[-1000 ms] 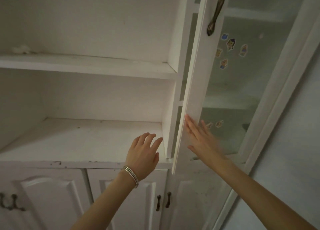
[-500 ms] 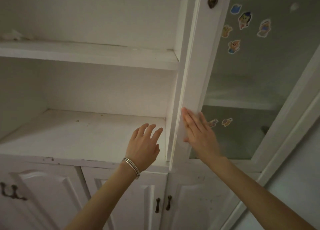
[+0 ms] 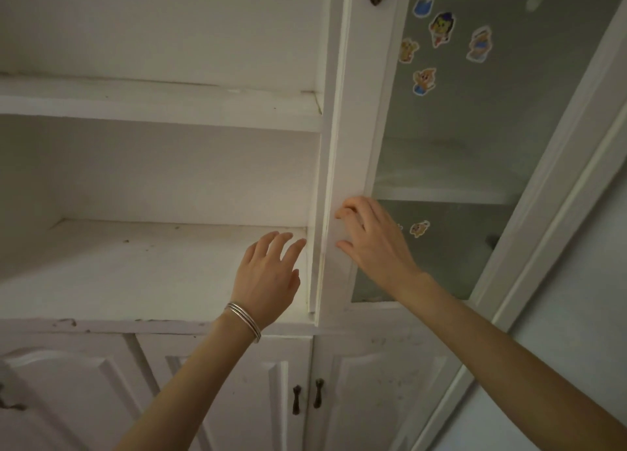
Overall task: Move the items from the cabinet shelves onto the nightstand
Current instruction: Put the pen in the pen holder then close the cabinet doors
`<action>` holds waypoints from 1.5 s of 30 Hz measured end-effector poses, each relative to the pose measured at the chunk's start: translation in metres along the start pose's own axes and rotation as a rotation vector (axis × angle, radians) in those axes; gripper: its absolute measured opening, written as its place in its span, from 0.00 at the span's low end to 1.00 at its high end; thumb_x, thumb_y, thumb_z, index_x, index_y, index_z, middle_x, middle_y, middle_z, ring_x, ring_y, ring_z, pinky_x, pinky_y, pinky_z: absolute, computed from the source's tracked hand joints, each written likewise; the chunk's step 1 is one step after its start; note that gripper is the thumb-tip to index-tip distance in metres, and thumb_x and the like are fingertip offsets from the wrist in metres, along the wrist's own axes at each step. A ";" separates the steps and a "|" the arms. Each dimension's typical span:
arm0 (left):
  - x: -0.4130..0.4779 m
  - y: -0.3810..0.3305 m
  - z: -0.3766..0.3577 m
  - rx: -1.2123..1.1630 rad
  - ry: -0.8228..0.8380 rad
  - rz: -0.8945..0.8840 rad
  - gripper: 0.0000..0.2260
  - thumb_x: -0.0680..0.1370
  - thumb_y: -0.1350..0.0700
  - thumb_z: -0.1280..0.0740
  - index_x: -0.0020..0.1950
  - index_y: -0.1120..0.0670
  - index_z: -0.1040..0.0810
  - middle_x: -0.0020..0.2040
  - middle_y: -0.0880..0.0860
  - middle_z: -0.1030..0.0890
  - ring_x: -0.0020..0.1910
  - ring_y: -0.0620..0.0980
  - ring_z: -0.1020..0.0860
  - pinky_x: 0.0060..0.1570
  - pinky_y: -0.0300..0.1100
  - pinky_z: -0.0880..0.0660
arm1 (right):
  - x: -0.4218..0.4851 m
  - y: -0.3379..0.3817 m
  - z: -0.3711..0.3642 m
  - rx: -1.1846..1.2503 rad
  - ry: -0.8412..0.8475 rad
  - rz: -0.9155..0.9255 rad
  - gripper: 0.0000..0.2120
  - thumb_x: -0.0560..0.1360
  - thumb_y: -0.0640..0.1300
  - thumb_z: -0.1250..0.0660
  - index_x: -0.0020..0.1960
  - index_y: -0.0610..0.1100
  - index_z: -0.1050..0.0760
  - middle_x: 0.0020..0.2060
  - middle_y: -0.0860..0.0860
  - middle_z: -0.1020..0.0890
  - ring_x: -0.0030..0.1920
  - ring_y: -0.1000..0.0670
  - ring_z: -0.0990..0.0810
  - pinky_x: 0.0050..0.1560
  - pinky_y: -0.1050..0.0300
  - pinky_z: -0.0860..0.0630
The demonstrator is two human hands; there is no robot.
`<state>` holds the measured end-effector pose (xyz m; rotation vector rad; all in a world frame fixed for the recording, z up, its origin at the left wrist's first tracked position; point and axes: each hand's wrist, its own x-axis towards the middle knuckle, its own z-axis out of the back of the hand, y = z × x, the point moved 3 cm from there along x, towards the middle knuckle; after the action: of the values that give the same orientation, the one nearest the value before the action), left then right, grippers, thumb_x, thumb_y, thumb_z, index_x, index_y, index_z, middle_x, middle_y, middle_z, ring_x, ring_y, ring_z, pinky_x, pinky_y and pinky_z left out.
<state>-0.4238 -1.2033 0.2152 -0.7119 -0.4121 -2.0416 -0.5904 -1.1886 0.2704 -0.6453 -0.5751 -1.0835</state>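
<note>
Right hand (image 3: 375, 243) rests curled on the glass door's white frame (image 3: 353, 165); left hand (image 3: 268, 277), fingers spread, hovers at nine o'clock over the bare shelf (image 3: 135, 264).

I see white painted wooden cabinet shelf (image 3: 135, 267): matt, scuffed, speckled with dirt, paint chipped along front edge. Grey frosted glass door panel (image 3: 475, 145): smooth, dull sheen, glossy paper cartoon stickers (image 3: 441, 29) on it. Dark curved metal door handles (image 3: 307, 399): tarnished. Thin silver metal bangles (image 3: 244, 320): polished, shiny.
</note>
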 end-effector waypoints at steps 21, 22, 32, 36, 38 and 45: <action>0.014 0.036 -0.021 -0.028 -0.004 -0.003 0.22 0.66 0.61 0.27 0.60 0.57 0.23 0.57 0.59 0.22 0.58 0.62 0.25 0.53 0.54 0.26 | 0.025 0.004 -0.035 -0.379 0.079 -0.093 0.57 0.62 0.56 0.26 0.72 0.32 0.57 0.73 0.38 0.53 0.73 0.38 0.55 0.73 0.47 0.51; 0.015 0.037 -0.023 -0.027 -0.007 -0.001 0.22 0.66 0.61 0.27 0.59 0.57 0.23 0.57 0.59 0.22 0.58 0.62 0.25 0.53 0.54 0.26 | 0.026 0.003 -0.036 -0.385 0.093 -0.084 0.57 0.62 0.58 0.27 0.72 0.32 0.58 0.73 0.38 0.54 0.73 0.39 0.57 0.73 0.47 0.51; 0.006 0.029 0.021 -0.015 -0.010 -0.044 0.21 0.66 0.61 0.27 0.59 0.58 0.23 0.57 0.59 0.22 0.59 0.63 0.25 0.53 0.56 0.27 | 0.025 0.011 -0.026 -0.475 0.260 -0.139 0.53 0.71 0.60 0.35 0.71 0.31 0.67 0.72 0.35 0.63 0.72 0.37 0.64 0.74 0.45 0.56; -0.010 0.043 0.052 0.005 -0.007 -0.012 0.22 0.67 0.59 0.27 0.60 0.58 0.23 0.58 0.60 0.22 0.59 0.63 0.26 0.53 0.57 0.27 | 0.027 0.020 -0.010 -0.393 0.338 -0.166 0.51 0.71 0.59 0.33 0.73 0.34 0.63 0.73 0.36 0.62 0.73 0.38 0.65 0.73 0.43 0.56; -0.020 0.048 0.065 0.010 -0.014 0.005 0.22 0.68 0.59 0.27 0.61 0.59 0.23 0.59 0.60 0.22 0.59 0.64 0.26 0.54 0.57 0.27 | 0.025 0.026 0.000 -0.312 0.374 -0.161 0.45 0.73 0.58 0.35 0.75 0.37 0.58 0.74 0.37 0.60 0.73 0.39 0.63 0.73 0.42 0.55; -0.050 0.050 0.100 0.011 0.004 -0.038 0.23 0.68 0.53 0.28 0.62 0.58 0.24 0.59 0.60 0.23 0.59 0.63 0.26 0.55 0.56 0.28 | 0.003 0.066 0.039 -0.120 0.383 -0.167 0.33 0.78 0.52 0.40 0.75 0.42 0.51 0.74 0.43 0.44 0.75 0.45 0.49 0.73 0.44 0.50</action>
<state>-0.3276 -1.1439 0.2621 -0.6979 -0.4377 -2.0740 -0.5322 -1.1410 0.2865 -0.4808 -0.2363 -1.3669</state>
